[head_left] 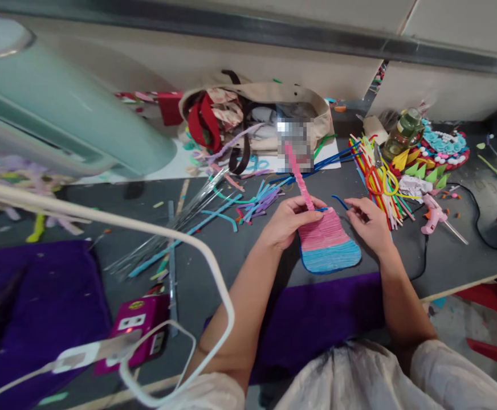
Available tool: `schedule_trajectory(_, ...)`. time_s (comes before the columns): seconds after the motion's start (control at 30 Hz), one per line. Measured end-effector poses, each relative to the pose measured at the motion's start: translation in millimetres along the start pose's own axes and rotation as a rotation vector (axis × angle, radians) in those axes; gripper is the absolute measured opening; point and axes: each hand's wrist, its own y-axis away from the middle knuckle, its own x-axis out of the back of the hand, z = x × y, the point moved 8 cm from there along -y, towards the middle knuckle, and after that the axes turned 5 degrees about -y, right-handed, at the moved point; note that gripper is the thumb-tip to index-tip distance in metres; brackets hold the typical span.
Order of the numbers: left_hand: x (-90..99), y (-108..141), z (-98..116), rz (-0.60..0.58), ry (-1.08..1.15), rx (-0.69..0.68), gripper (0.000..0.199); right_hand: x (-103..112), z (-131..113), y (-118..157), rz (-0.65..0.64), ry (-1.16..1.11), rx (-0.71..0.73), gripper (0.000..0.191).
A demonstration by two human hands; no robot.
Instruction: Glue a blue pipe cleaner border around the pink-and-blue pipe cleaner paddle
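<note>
My left hand (289,222) pinches the upper left edge of a flat pink-and-blue pipe-cleaner piece (325,233), its thumb lying on top. The piece is pink above and light blue at its rounded bottom, with a dark blue border along the left side and bottom. A fuzzy pink strip (302,182) rises from its top toward the bag behind. Just right of the piece, my right hand (369,225) has its fingers closed on a short dark blue pipe cleaner (339,201), whose tip points up and left. Whether that pipe cleaner joins the border is hidden.
Behind my hands stands a beige bag (323,105). Colourful pipe cleaners (370,176), a bottle (402,134) and a pink glue gun (435,216) lie to the right. A white cable (214,267) loops at left near a magenta power box (146,316). Purple cloth (317,313) hangs at the front edge.
</note>
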Motion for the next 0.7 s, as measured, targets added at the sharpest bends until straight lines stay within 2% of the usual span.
schedule_trajectory(0.23,0.7,15,29,0.074,-0.099,-0.132,0.027,-6,22,-2,-0.055,0.184,-0.082,0.027)
schedule_trajectory(0.33,-1.4,21,36,0.116,-0.089,-0.141,0.029,-9,26,-2,-0.074,0.225,-0.116,0.027)
schedule_trajectory(0.43,-5.7,24,30,0.138,-0.063,-0.109,0.031,-17,29,-2,-0.150,0.289,-0.177,0.028)
schedule_trajectory(0.57,-6.2,23,8,0.189,0.020,-0.049,0.034,-32,31,1,-0.312,0.387,-0.238,0.030)
schedule_trajectory(0.63,-5.6,22,-2,0.189,0.020,-0.020,0.035,-32,29,1,-0.318,0.394,-0.243,0.029)
schedule_trajectory(0.7,-4.7,21,-9,0.172,-0.005,0.000,0.036,-19,24,2,-0.244,0.376,-0.232,0.027)
